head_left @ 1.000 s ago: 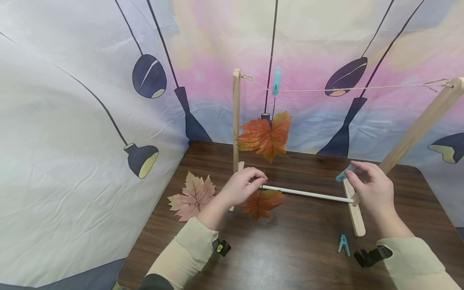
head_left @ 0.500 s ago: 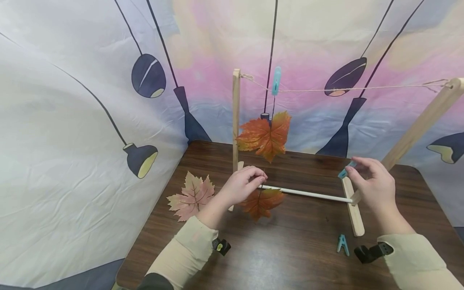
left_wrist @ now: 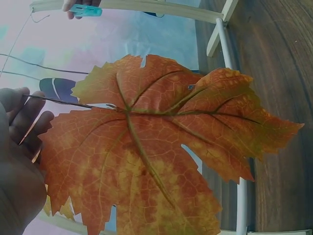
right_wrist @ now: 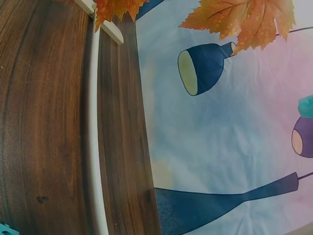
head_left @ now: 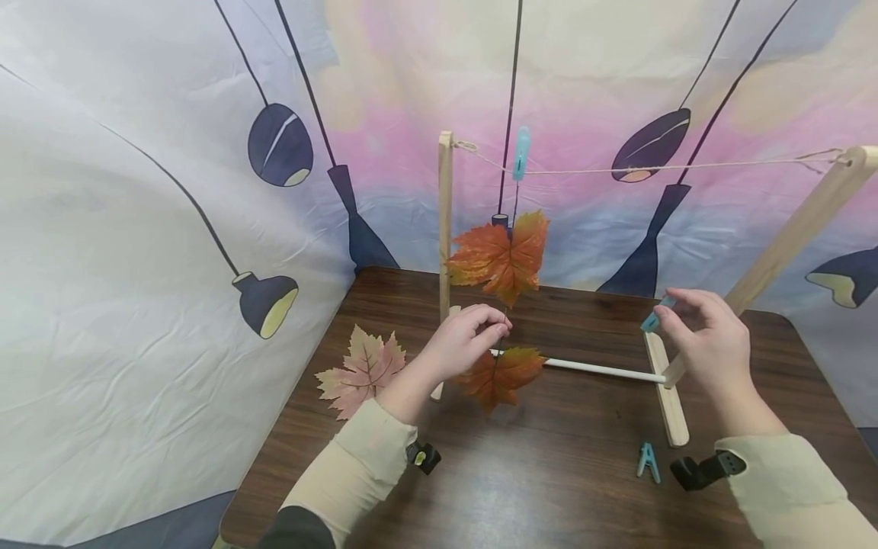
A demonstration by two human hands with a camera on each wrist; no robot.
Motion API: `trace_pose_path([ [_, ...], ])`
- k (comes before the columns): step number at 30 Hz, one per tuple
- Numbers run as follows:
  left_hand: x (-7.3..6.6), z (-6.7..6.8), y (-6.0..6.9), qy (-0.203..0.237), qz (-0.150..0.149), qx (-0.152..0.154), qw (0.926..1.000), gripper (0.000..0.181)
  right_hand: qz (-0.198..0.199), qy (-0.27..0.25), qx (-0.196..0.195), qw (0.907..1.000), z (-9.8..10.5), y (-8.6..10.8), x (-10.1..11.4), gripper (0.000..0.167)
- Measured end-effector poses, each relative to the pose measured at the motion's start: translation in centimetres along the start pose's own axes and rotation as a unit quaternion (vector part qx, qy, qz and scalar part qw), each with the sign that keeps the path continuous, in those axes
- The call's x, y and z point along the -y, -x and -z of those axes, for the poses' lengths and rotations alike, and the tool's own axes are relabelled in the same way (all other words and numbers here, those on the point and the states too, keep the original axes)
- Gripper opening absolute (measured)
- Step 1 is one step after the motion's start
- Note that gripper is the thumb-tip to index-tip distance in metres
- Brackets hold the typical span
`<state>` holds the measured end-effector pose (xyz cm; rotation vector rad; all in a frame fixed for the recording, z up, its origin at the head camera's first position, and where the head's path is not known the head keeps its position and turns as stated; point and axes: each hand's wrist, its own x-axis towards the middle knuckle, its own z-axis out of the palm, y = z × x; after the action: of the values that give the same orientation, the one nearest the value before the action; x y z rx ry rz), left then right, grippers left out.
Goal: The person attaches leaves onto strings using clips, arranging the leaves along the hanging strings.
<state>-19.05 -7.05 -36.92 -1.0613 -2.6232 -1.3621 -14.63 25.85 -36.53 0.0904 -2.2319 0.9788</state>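
Observation:
My left hand [head_left: 469,341] pinches the thin stem of an orange artificial maple leaf [head_left: 504,379], which hangs below the fingers; the left wrist view shows this leaf [left_wrist: 151,127] large, its stem between thumb and fingertips. A blue clothespin [head_left: 656,316] is held between thumb and fingers of my right hand [head_left: 709,343], beside the right post. Above the left hand, another orange leaf [head_left: 504,255] hangs by its stem from a second blue clothespin [head_left: 521,152] clipped on the string [head_left: 590,171]. In the right wrist view only an edge of the held clothespin [right_wrist: 306,106] shows.
A wooden left post [head_left: 445,229] and right post [head_left: 799,229] carry the string; a white rod [head_left: 604,370] joins them low down. On the brown table [head_left: 549,473] lie a pale pink leaf [head_left: 365,370] and another blue clothespin [head_left: 648,462]. A printed cloth hangs behind.
My left hand has risen slightly, lifting the leaf with it. The right hand has moved up a little with its clothespin, which is tilted more steeply.

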Motion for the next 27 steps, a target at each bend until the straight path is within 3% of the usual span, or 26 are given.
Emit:
trace_pose_path([
  [7, -0.1, 0.1, -1.0, -0.008, -0.004, -0.005, 0.9999, 0.016, 0.002, 0.003, -0.005, 1.0, -0.1, -0.4, 0.3, 0.027],
  [21, -0.5, 0.0, -2.1, 0.005, 0.019, -0.014, 0.9997, 0.015, 0.017, 0.007, 0.023, 0.9996, -0.2, -2.0, 1.4, 0.028],
  [27, -0.5, 0.2, -2.5, 0.002, 0.009, -0.015, 0.9998, 0.016, 0.012, 0.009, 0.025, 0.9996, -0.2, -2.2, 1.7, 0.029],
])
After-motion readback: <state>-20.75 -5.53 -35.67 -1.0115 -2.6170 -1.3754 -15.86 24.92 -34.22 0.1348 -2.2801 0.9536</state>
